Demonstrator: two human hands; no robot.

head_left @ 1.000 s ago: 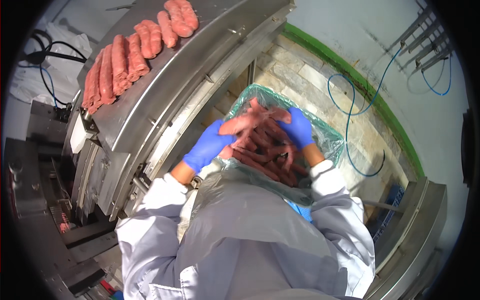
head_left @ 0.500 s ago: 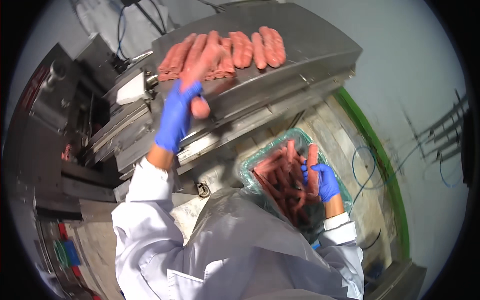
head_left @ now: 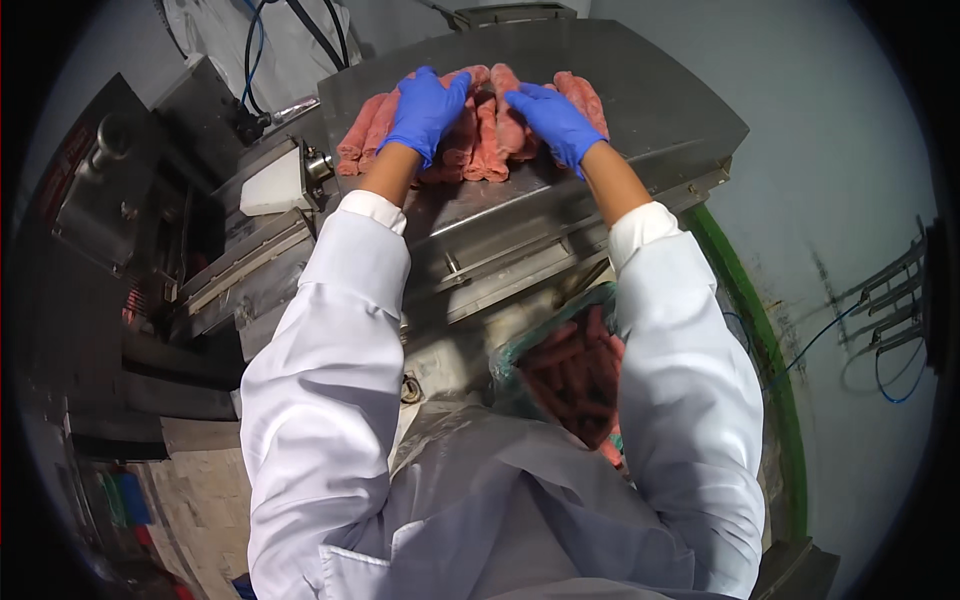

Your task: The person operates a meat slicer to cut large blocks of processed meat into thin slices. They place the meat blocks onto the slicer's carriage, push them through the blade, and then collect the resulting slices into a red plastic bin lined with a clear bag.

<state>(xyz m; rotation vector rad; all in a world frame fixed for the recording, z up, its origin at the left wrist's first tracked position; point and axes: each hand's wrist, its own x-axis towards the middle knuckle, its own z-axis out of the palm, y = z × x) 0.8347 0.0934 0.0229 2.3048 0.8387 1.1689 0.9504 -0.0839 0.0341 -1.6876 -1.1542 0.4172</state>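
Note:
Pink, log-shaped rolls of ground meat lie side by side and partly stacked on a steel table (head_left: 670, 115). My left hand (head_left: 425, 115), in a blue glove, curls over the rolls left of the middle, its thumb and fingers bent around a meat roll (head_left: 476, 76). From the right side, my right hand (head_left: 558, 122), also blue-gloved, closes its fingers against an upright meat roll (head_left: 507, 105) on the pile. The palms and parts of the rolls beneath are hidden. Beyond my right hand lie more meat rolls (head_left: 585, 98).
Below the table, a bin lined with green plastic (head_left: 503, 372) holds several meat rolls (head_left: 570, 375), partly covered by my right sleeve. Steel machinery (head_left: 100, 210) with a white block (head_left: 272, 185) stands at left. A green strip (head_left: 790, 440) runs along the right wall.
My right hand has moved from the bin up to the table. My left hand has lowered its roll onto the pile and moved right.

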